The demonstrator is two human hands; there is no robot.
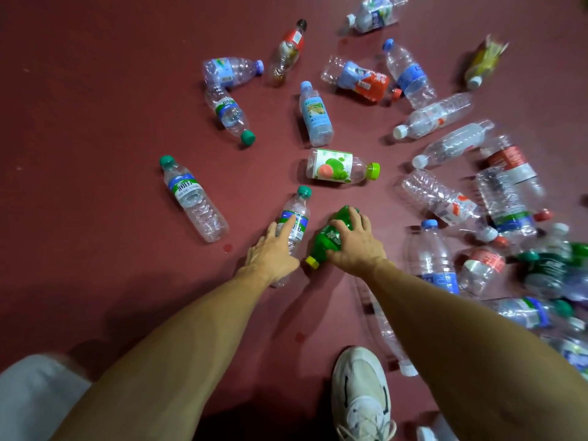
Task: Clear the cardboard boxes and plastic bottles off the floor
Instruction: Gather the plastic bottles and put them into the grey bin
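Several empty plastic bottles lie scattered on the dark red floor (95,106). My left hand (273,249) reaches onto a clear bottle with a teal cap (297,211), fingers laid over its label. My right hand (353,240) grips a green bottle with a yellow cap (327,237) that lies on the floor beside it. Just beyond sits a bottle with a fruit label and lime cap (340,167). Another clear teal-capped bottle (191,195) lies to the left. No cardboard box is in view.
A dense heap of clear bottles (496,198) fills the right side. My white sneaker (361,396) stands at the bottom, next to a long clear bottle (381,326) under my right forearm. A pale cloth shape (35,393) is at the lower left.
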